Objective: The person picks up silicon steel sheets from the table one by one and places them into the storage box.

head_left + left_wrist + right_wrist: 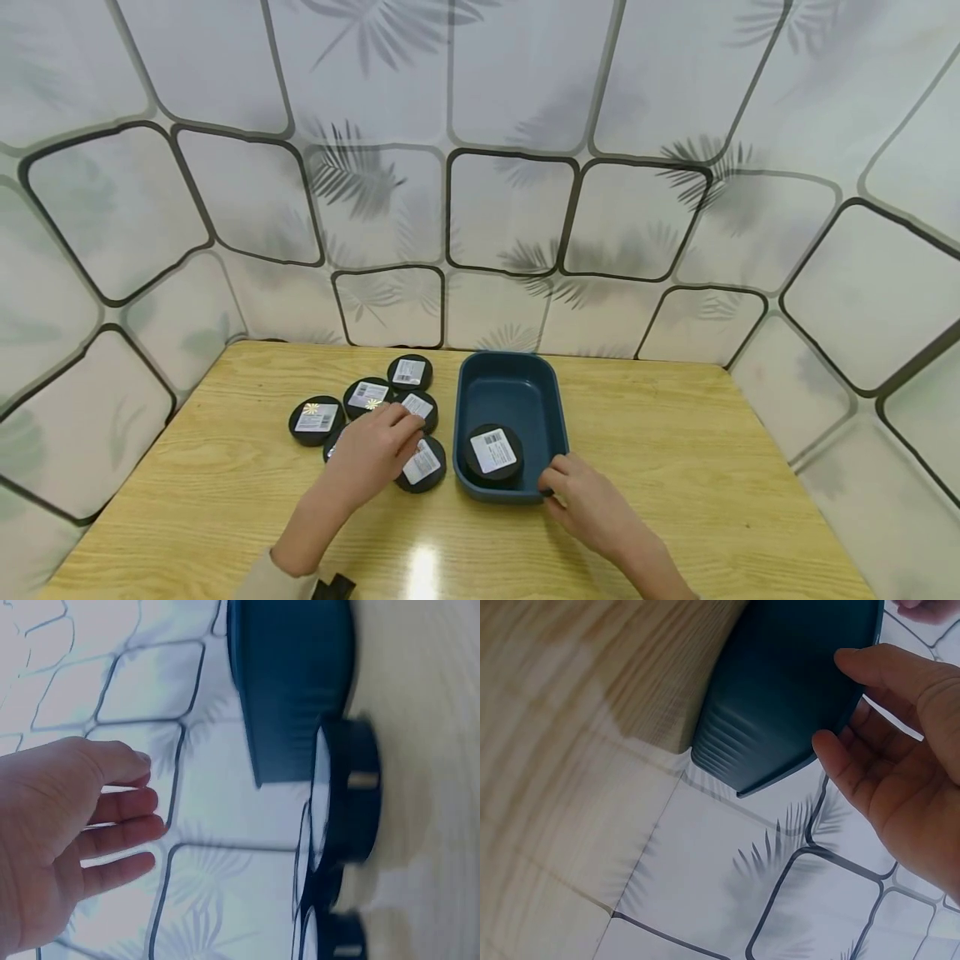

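Right grip [588,504] pinches bin [517,396] (left grip [377,447] loose).

A leaf-printed backdrop [510,212] stretches from nine o'clock through twelve to three, with a wood-grain tabletop [652,425] toward six.

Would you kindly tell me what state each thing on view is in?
Blue tray: upright, open-topped, one black disc inside.
Disc in the tray: label up, toward the near end.
Other black discs: grouped left of the tray, labels up where visible.
Left hand: empty, fingers loosely bent, above the discs.
Right hand: gripping the tray's near right corner.
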`<state>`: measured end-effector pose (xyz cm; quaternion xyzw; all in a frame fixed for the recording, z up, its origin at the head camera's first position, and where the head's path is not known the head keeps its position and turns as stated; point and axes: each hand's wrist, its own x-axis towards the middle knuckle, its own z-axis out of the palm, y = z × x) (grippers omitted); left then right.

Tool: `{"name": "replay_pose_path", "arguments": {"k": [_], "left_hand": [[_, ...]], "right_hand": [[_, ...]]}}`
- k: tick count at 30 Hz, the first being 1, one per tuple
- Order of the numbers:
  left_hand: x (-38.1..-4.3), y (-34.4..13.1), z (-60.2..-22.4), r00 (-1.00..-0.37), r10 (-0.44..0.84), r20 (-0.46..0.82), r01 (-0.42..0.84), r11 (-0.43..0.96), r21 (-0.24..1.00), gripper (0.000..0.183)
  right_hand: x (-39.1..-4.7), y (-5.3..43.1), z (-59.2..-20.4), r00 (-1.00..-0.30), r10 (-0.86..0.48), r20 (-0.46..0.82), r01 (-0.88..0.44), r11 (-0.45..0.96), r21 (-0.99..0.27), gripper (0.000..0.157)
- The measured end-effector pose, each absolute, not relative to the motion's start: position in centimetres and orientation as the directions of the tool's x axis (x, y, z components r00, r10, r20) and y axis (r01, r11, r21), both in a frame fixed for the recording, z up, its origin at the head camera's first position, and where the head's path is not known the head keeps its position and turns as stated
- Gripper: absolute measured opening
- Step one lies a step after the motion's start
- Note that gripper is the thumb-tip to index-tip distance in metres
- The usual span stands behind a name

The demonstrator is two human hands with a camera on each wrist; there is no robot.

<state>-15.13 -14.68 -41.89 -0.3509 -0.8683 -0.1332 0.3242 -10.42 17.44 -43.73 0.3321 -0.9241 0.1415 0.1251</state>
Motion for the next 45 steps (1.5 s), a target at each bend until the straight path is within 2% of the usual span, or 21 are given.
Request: {"name": "replay_pose_path", "arguments": {"k": [7, 11, 17, 22, 25, 29, 45], "left_hand": [[-15.9, -17.0, -41.6, -0.657, 0.424, 0.623, 0.592, 0.802, 0.078, 0.018], [-16.0, -18.2, -41.6, -0.748, 0.370, 0.551, 0.517, 0.845, 0.136, 0.019], [-16.2, -19.7, -41.8, -0.869, 0.301, 0.392, 0.397, 0.898, 0.191, 0.024], [-16.2, -20.4, -42.3, -0.951, 0.262, 0.164, 0.295, 0.928, 0.227, 0.040], [-16.2, -20.4, -42.5, -0.968, 0.249, 0.040, 0.251, 0.934, 0.253, 0.046], [-16.2, -20.1, -42.8, -0.970, 0.238, -0.042, 0.217, 0.935, 0.281, 0.047], [-16.1, -19.6, -43.1, -0.971, 0.214, -0.107, 0.185, 0.954, 0.234, 0.042]], "right_hand": [[-10.4, 17.5, -43.9, -0.740, -0.579, 0.341, -0.655, 0.737, -0.170, 0.021], [-10.5, 17.5, -44.1, -0.729, -0.584, 0.357, -0.664, 0.730, -0.162, 0.023], [-10.6, 17.5, -44.2, -0.721, -0.588, 0.367, -0.671, 0.725, -0.157, 0.025], [-10.7, 17.5, -44.2, -0.709, -0.588, 0.388, -0.678, 0.720, -0.147, 0.027], [-10.7, 17.5, -44.3, -0.708, -0.590, 0.389, -0.679, 0.719, -0.146, 0.028], [-10.8, 17.5, -44.3, -0.701, -0.595, 0.394, -0.685, 0.716, -0.139, 0.028], [-10.8, 17.6, -44.3, -0.723, -0.589, 0.362, -0.673, 0.719, -0.174, 0.025]]}}
